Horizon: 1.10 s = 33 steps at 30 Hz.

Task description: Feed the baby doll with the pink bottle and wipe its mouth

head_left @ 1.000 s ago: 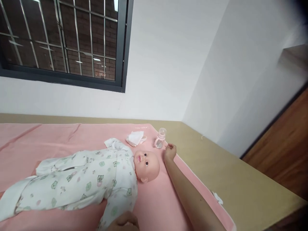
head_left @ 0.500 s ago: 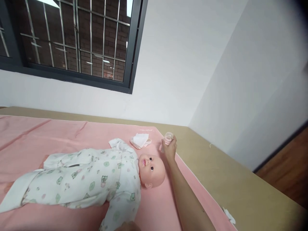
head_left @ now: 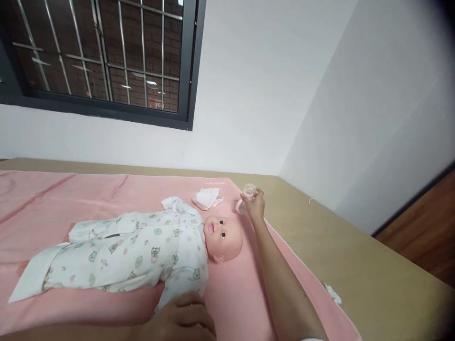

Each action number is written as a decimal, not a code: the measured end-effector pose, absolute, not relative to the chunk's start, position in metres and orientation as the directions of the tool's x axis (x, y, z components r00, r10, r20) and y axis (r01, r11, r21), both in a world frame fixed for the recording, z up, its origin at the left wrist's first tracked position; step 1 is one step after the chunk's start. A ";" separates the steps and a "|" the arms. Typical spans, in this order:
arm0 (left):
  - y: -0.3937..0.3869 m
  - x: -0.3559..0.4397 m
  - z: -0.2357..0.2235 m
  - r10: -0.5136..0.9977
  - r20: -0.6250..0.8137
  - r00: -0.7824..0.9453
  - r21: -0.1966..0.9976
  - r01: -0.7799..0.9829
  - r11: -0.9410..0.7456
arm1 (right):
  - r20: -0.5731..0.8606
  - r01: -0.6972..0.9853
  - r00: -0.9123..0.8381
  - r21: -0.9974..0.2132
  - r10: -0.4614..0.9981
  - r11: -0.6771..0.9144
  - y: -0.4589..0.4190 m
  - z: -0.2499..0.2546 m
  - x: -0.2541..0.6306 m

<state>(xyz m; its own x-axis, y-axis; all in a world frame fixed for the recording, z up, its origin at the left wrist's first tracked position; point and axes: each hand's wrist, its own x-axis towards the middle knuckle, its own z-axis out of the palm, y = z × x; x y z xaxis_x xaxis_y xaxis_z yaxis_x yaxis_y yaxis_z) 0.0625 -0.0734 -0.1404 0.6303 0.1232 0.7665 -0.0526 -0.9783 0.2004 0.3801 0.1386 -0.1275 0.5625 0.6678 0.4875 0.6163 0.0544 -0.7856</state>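
A baby bottle (head_left: 250,191) with a clear domed cap and a pink ring is in my right hand (head_left: 255,204), past the doll's head. My fingers close around it and hide part of it; a clear pinkish part shows beside the wrist. The baby doll (head_left: 142,251) lies face up on the pink mat, dressed in white clothes with green bear prints. At the bottom edge, my left hand (head_left: 183,315) overlaps the end of the doll's near sleeve (head_left: 186,284). Its fingers are curled, and what lies under them is hidden.
A white packet of wipes or tissues (head_left: 207,197) lies beyond the doll's head. The pink mat (head_left: 231,303) covers a wooden surface (head_left: 309,232). A small white item (head_left: 333,293) lies at the mat's right edge. A barred window (head_left: 106,57) and white walls stand behind.
My left hand has come up into view over the doll's near sleeve. My right hand with the bottle has shifted slightly up and right, and the camera view has moved a little.
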 end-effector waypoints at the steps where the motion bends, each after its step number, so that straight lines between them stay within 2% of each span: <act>1: -0.072 0.063 -0.133 0.117 0.773 0.624 0.201 -0.066 -0.977 | 0.482 0.606 0.567 -0.793 0.668 0.059 0.136 -0.122 0.378; 5: -0.069 0.058 -0.102 0.109 0.770 0.628 0.175 -0.044 -0.984 | 0.500 0.545 0.535 -0.820 0.681 0.174 0.122 -0.091 0.362; 8: -0.059 0.051 -0.088 0.222 0.761 0.609 0.252 0.038 -0.967 | 0.529 0.423 0.455 -0.836 0.717 0.348 0.107 -0.064 0.339; 11: -0.041 0.042 -0.081 0.345 0.762 0.548 0.306 0.164 -0.938 | 0.534 0.228 0.286 -0.845 0.796 0.485 0.085 -0.041 0.310; 14: -0.025 0.030 -0.073 0.469 0.745 0.474 0.329 0.351 -0.877 | 0.514 0.068 0.103 -0.858 0.852 0.509 0.057 -0.024 0.279; 18: -0.014 0.017 -0.060 0.690 0.649 0.322 0.470 0.542 -0.696 | 0.472 -0.045 -0.073 -0.882 0.878 0.470 0.025 -0.017 0.240; 21: -0.010 0.012 -0.055 0.752 0.597 0.281 0.547 0.543 -0.637 | 0.436 -0.096 -0.156 -0.900 0.886 0.426 0.011 -0.019 0.217; 27: -0.004 0.011 -0.055 0.772 0.551 0.318 0.664 0.393 -0.636 | 0.403 -0.094 -0.213 -0.915 0.890 0.392 -0.004 -0.027 0.192; 33: -0.001 0.012 -0.053 0.799 0.538 0.268 0.719 0.349 -0.602 | 0.484 -0.142 -0.211 -0.875 0.849 0.463 -0.004 -0.030 0.191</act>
